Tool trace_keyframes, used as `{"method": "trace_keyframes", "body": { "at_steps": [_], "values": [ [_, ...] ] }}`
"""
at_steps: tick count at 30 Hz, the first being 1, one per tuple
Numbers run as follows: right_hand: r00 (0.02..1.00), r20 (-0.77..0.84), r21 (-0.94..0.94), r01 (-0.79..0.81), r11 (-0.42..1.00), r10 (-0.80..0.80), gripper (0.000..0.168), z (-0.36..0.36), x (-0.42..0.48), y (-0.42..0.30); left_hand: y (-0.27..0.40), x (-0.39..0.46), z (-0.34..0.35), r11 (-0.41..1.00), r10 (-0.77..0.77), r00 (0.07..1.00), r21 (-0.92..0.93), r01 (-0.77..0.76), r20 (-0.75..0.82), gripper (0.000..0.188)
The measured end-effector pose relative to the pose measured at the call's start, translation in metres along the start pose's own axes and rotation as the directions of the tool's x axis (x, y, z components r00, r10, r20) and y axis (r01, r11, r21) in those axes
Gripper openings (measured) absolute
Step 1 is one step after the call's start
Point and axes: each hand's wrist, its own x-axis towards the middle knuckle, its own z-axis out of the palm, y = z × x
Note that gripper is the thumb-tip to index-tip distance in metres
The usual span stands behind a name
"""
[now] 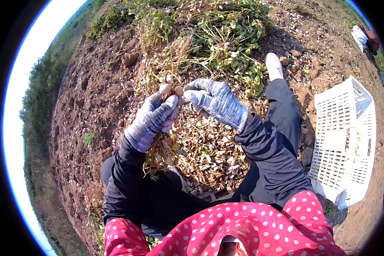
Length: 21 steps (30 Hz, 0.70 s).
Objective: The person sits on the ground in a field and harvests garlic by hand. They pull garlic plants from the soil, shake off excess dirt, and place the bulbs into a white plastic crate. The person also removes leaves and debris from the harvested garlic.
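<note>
My left hand (pixel 153 117), in a grey-and-white knitted glove, is closed around the stems of a peanut plant (pixel 160 152) whose leaves hang down below the fist. Several peanut pods (pixel 165 88) stick up above its fingertips. My right hand (pixel 216 100), gloved alike, has its fingers bent and its fingertips beside those pods; whether a pod is between them is hidden. Dry leaves (pixel 208 144) cover the ground between my legs. Ahead lies a heap of pulled peanut plants (pixel 227 41) with pods among the green leaves.
A white slatted plastic crate (pixel 332 140) stands at my right, with some pods visible through it. My outstretched leg (pixel 283 108) lies between it and the leaves. Clods of soil (pixel 129 59) are at the left. A white bag (pixel 359 37) lies at the far right.
</note>
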Motion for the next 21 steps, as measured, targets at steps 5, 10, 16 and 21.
{"method": "trace_keyframes", "body": {
  "at_steps": [5, 10, 16, 21],
  "values": [
    [0.948, -0.136, -0.334, 0.231, 0.914, -0.289, 0.031, 0.005, 0.011, 0.022, -0.009, 0.012, 0.012, 0.988, 0.087, 0.996, 0.127, -0.086, -0.007, 0.033],
    [0.996, 0.004, -0.074, 0.087, 0.993, -0.087, 0.026, -0.006, 0.0, -0.004, -0.006, 0.012, 0.009, 1.0, -0.007, 0.998, -0.005, 0.008, 0.055, 0.028],
    [0.988, 0.131, 0.578, -0.014, 0.816, -0.076, 0.03, -0.026, -0.021, -0.019, 0.001, 0.029, -0.037, 0.974, 0.145, 0.984, -0.162, -0.16, -0.103, 0.024],
    [0.999, 0.003, 0.677, -0.033, 0.735, 0.042, 0.035, -0.016, -0.007, -0.011, -0.007, 0.026, -0.015, 0.962, 0.227, 0.92, 0.222, -0.16, -0.32, 0.024]
  ]
}}
